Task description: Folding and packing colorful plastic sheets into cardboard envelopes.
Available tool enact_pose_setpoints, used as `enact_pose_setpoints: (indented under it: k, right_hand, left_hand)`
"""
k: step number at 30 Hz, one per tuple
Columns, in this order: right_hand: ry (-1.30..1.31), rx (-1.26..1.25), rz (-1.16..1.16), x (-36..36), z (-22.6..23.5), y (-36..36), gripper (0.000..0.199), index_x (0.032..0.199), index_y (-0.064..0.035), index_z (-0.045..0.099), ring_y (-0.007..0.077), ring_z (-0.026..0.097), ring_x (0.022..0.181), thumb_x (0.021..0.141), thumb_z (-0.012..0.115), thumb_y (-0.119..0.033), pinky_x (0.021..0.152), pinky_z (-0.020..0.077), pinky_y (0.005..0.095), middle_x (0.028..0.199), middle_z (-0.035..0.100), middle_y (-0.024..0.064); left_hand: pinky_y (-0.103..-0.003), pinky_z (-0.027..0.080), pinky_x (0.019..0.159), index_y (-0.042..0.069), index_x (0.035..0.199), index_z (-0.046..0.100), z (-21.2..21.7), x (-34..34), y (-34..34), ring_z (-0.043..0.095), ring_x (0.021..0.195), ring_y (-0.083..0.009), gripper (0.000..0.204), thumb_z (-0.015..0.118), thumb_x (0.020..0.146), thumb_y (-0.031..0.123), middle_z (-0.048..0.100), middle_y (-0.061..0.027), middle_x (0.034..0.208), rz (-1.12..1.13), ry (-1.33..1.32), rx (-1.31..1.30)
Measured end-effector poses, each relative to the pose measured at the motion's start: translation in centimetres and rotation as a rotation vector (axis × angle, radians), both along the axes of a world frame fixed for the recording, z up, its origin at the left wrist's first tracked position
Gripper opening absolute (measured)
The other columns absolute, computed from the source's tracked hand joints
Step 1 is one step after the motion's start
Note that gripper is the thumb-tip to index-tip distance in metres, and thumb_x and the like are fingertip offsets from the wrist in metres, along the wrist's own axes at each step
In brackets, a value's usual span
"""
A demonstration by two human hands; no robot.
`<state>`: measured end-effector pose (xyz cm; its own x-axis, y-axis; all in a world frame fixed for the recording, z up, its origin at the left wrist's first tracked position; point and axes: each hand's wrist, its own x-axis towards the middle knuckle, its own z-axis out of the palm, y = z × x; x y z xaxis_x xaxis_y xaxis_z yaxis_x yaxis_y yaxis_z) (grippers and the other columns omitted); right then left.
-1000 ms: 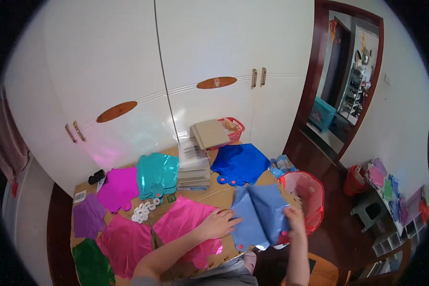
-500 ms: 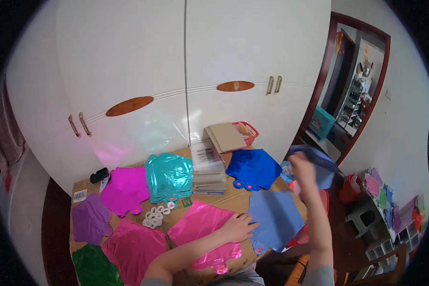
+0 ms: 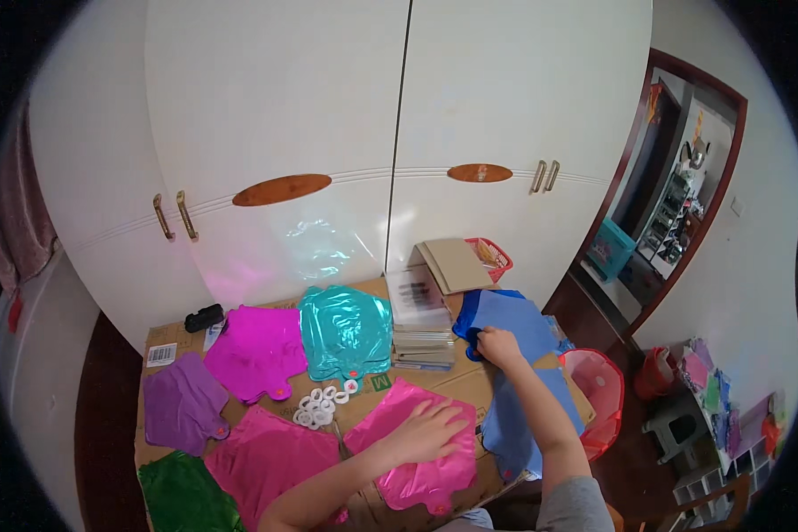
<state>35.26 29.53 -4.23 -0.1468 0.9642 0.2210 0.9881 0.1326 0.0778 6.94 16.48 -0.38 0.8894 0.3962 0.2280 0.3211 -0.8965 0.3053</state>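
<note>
My left hand (image 3: pixel 427 430) lies flat, fingers stretched out, on a shiny pink five-sided foil piece (image 3: pixel 452 470). Over at the right, my right hand (image 3: pixel 501 348) is closed on the near-left corner of a blue five-sided sheet (image 3: pixel 519 317). That sheet overlaps a darker blue piece (image 3: pixel 464 319), of which the left edge shows. Below my right forearm lies another matte blue piece (image 3: pixel 514 426), partly covered by the arm. My right fingertips are partly hidden. Several white rings (image 3: pixel 315 410), perhaps small tape rolls, are heaped left of the pink piece.
More pieces lie on the cardboard (image 3: pixel 434 363): teal (image 3: pixel 346 332), magenta (image 3: pixel 255 350), purple (image 3: pixel 182 399), deep pink (image 3: pixel 270 461) and green (image 3: pixel 186 492). A stack of cards (image 3: pixel 423 346) stands behind. A red tub (image 3: pixel 598 390) sits at the right edge, white cabinet doors (image 3: pixel 275 106) beyond.
My right hand has brought a blue sheet from beyond the right edge onto the dark blue piece. My left hand stays on the pink piece. The view has shifted left.
</note>
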Motion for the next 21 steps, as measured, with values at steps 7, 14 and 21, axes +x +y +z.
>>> enact_pose_setpoints:
  k: [7,14,21]
  right_hand:
    - [0.212,0.077,-0.038,-0.6,-0.8,-0.4,0.016,0.079,-0.0103,0.07,0.0305,0.064,0.07,0.076,0.06,-0.021,0.065,0.0517,0.0422,0.079,0.066,0.0111]
    - [0.542,0.069,-0.125,-0.2,-0.4,0.0,0.018,0.079,-0.0101,0.073,0.0308,0.064,0.064,0.07,0.072,-0.025,0.064,0.0518,0.0393,0.07,0.066,0.0133]
    - [0.807,0.023,-0.19,0.6,-0.4,0.5,0.024,0.073,-0.0045,0.069,0.0209,0.062,0.052,0.063,0.08,-0.024,0.054,0.0487,0.0329,0.058,0.063,0.0104]
  left_hand:
    - [-0.046,0.031,0.101,0.011,0.121,0.053,-0.5,1.5,3.5,0.039,0.125,-0.0309,0.045,0.059,0.085,0.038,0.048,-0.0137,0.127,0.055,-0.032,-0.121]
    - [-0.043,0.037,0.095,0.006,0.11,0.056,-1.1,5.3,8.1,0.047,0.116,-0.03,0.039,0.061,0.079,0.028,0.053,-0.0115,0.116,0.142,-0.08,-0.01]
    - [-0.043,0.04,0.091,0.003,0.116,0.051,-3.6,10.5,13.9,0.051,0.112,-0.0278,0.049,0.065,0.074,0.022,0.055,-0.0125,0.112,0.341,-0.211,0.235]
